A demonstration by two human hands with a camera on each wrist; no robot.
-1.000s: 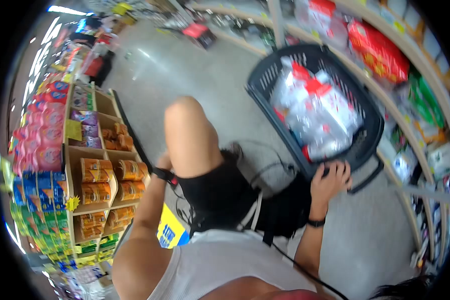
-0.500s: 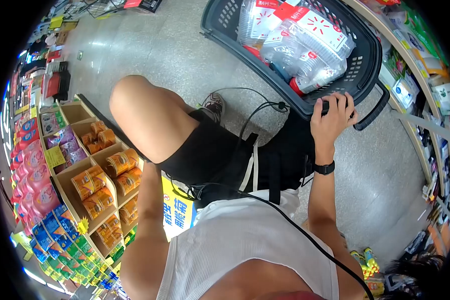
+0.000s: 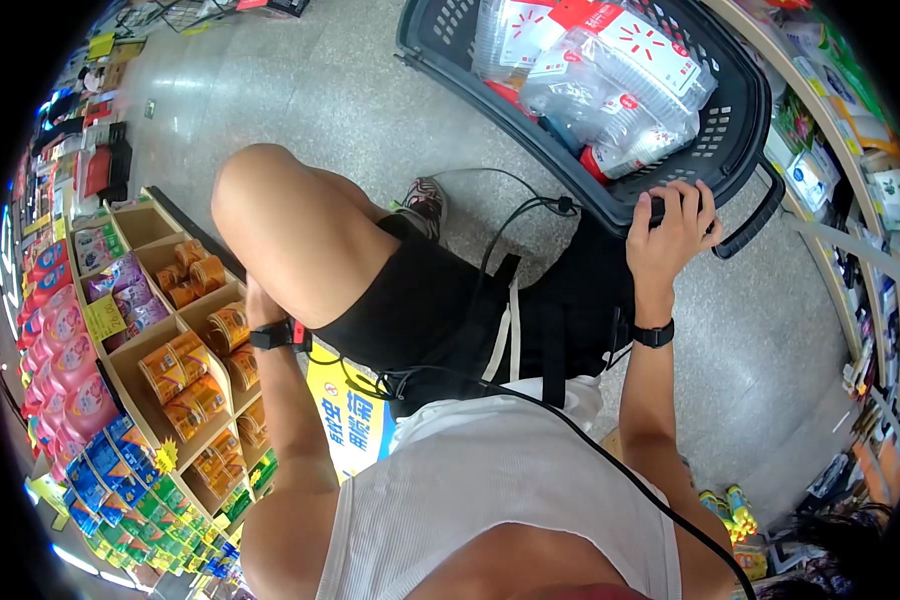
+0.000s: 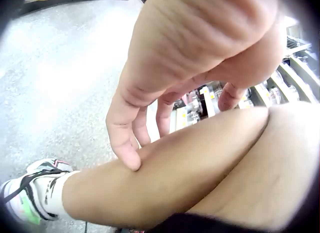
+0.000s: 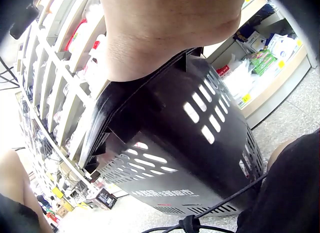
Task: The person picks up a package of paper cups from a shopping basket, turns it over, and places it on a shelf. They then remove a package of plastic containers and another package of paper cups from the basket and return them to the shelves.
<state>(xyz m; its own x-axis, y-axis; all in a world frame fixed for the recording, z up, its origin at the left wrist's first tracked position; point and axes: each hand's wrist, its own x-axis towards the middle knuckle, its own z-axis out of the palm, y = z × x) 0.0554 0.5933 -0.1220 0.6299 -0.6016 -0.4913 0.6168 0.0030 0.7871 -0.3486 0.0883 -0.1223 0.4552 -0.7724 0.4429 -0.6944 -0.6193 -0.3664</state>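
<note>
A dark grey shopping basket (image 3: 530, 112) stands at upper right in the head view, holding clear plastic packs with red and white labels (image 3: 638, 42). At its near corner, my right hand (image 3: 667, 222) grips the rim, fingers bent over it. The right wrist view shows the basket's slotted side (image 5: 170, 128) below the heel of this hand; its fingers are hidden there. My left hand (image 4: 185, 57) hangs loosely beside the bent leg, one fingertip at the shin (image 4: 165, 165). From the head, the knee (image 3: 270, 190) hides much of that hand.
A wooden shelf unit (image 3: 145, 380) with orange packs and bottles runs along the left. More store shelves (image 3: 820, 110) stand close on the right, beside the basket. Black cables (image 3: 510, 215) loop near the shoe (image 3: 425, 205). Grey floor (image 3: 340, 90) stretches ahead.
The head view has tilted and sharpened, so the basket sits higher in it. My left wrist has come out to the left of the knee. My right hand stays on the basket rim.
</note>
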